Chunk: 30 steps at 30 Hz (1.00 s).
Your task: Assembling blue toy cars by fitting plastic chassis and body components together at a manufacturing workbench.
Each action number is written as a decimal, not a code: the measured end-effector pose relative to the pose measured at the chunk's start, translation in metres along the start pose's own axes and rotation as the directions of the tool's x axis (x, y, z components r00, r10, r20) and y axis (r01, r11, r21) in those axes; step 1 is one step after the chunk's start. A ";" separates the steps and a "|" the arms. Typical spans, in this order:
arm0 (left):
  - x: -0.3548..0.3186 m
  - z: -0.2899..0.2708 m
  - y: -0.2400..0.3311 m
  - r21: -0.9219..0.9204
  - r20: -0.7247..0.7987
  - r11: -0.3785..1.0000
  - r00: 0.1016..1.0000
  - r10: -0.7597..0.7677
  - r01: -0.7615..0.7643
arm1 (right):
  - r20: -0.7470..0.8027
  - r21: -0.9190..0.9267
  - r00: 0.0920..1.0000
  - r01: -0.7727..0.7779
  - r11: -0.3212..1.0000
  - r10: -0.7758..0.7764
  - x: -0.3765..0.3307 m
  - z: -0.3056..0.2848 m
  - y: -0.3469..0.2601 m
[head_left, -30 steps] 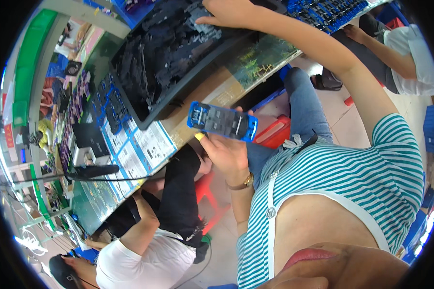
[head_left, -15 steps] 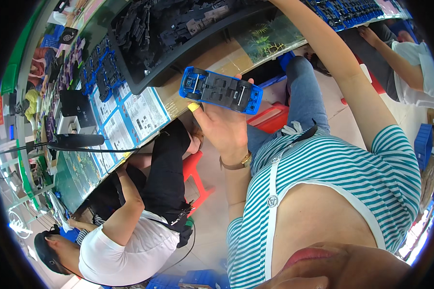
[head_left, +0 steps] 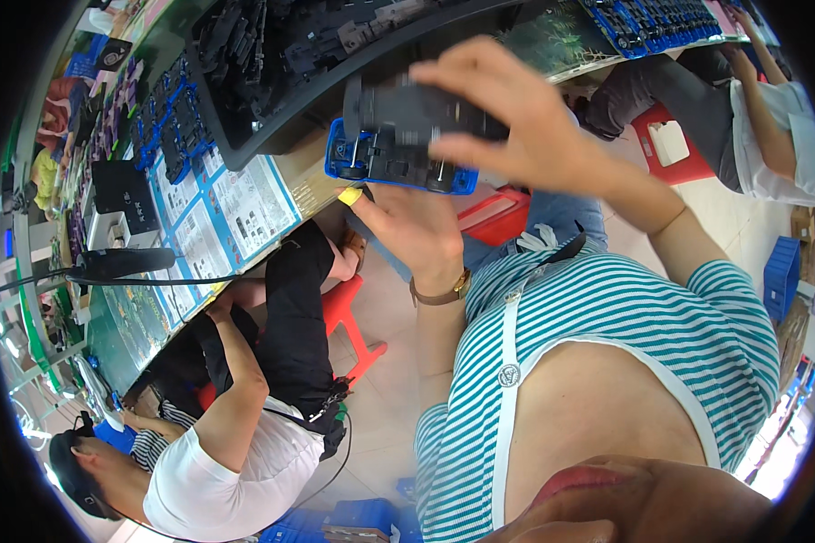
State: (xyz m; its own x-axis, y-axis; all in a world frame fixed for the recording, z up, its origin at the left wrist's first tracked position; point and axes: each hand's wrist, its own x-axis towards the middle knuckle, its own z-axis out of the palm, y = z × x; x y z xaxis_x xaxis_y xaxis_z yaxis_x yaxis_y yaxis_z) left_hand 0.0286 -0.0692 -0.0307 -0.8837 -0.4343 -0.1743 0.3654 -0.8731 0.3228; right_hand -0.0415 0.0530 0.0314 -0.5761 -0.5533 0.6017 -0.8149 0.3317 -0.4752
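Observation:
My left hand (head_left: pixel 414 226) holds a blue toy car body (head_left: pixel 339 156) from below, its open underside with black wheels turned up. Yellow covering shows on the left thumb, which lies beside the car's near edge. Above the car, my right hand (head_left: pixel 521 122) grips a flat black plastic part (head_left: pixel 407 110), blurred by motion. That part overlaps the far side of the car body and looks slightly tilted; whether the two touch I cannot tell.
A black tray (head_left: pixel 272 136) heaped with dark plastic parts stands on the table beyond my hands. Instruction sheets (head_left: pixel 254 208) and more blue car bodies (head_left: pixel 177 136) lie to its left. A co-worker in a white shirt (head_left: pixel 235 462) sits at left; another sits at far right.
My right hand has come back from beyond the tray's right side, bringing a black part over the car. The left hand has shifted slightly left with the car.

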 end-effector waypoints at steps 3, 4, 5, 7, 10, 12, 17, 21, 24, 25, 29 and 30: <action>-0.003 -0.005 -0.006 0.099 0.145 0.995 0.989 -0.009 -0.005 | -0.054 0.056 0.996 -0.065 0.996 0.068 -0.021 0.020 -0.009; -0.004 -0.005 -0.009 0.123 0.125 0.992 0.992 0.002 -0.017 | -0.053 0.056 0.996 -0.071 0.996 0.074 -0.023 0.023 -0.009; -0.005 -0.003 -0.010 0.124 0.121 0.992 0.993 0.002 -0.017 | -0.061 0.035 0.994 -0.092 0.995 0.094 -0.023 0.028 -0.008; -0.006 0.000 -0.012 0.201 0.088 0.978 0.996 0.032 -0.049 | -0.067 0.017 0.991 -0.113 0.993 0.114 -0.024 0.033 -0.008; -0.005 -0.006 -0.017 0.176 0.121 0.984 0.993 0.005 -0.027 | -0.073 -0.017 0.991 -0.110 0.994 0.108 -0.025 0.037 -0.008; -0.007 -0.002 -0.018 0.184 0.142 0.982 0.990 0.023 -0.049 | -0.069 -0.024 0.986 -0.155 0.988 0.153 -0.026 0.040 -0.009; -0.008 -0.002 -0.021 0.314 0.081 0.948 0.996 0.028 -0.052 | -0.001 -0.038 0.974 -0.225 0.974 0.225 -0.028 0.038 -0.019; -0.002 -0.004 -0.012 0.395 0.046 0.916 0.998 0.053 -0.067 | 0.062 0.028 0.989 -0.135 0.990 0.133 -0.031 0.035 -0.016; 0.005 -0.003 -0.008 0.363 0.067 0.926 0.994 0.086 -0.104 | 0.060 0.393 0.987 -0.162 0.905 0.151 -0.039 0.024 0.003; 0.007 -0.003 -0.008 0.351 0.109 0.922 0.985 0.136 -0.166 | 0.059 0.391 0.986 -0.167 0.905 0.156 -0.041 0.023 0.006; 0.003 0.002 -0.009 0.398 0.100 0.894 0.979 0.180 -0.205 | 0.339 0.638 0.782 -0.599 0.484 0.522 -0.047 0.025 0.010; 0.003 0.002 -0.010 0.400 0.101 0.895 0.980 0.172 -0.199 | 0.409 0.661 0.756 -0.632 0.405 0.511 -0.045 0.025 0.008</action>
State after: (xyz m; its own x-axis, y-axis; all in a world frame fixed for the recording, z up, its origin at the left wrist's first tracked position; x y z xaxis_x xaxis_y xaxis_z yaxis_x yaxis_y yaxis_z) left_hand 0.0214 -0.0614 -0.0330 -0.8326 -0.5535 -0.0211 0.3855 -0.6064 0.6955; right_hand -0.0202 0.0619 -0.0155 -0.8258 -0.5617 -0.0507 0.0755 -0.0210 -0.9969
